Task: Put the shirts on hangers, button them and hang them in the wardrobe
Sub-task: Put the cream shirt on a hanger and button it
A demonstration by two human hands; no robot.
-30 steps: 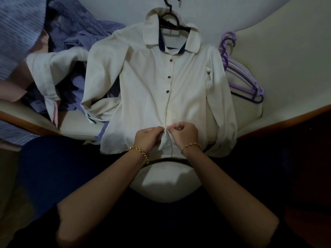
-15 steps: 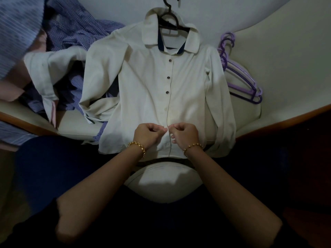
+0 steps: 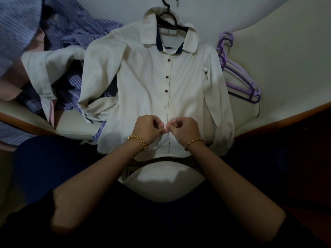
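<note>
Left hand (image 3: 148, 128) and right hand (image 3: 182, 129) both pinch the white shirt (image 3: 143, 83) placket; fingertips touching.

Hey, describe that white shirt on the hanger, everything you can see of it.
The shirt is cream-white woven-looking cloth, long-sleeved, its collar lined navy inside. It lies flat, front up, on a pale surface, with a black hanger in its neck. Three dark buttons look fastened. Lower down, the left hand and right hand pinch its front edges. One sleeve lies over blue striped shirts.
</note>
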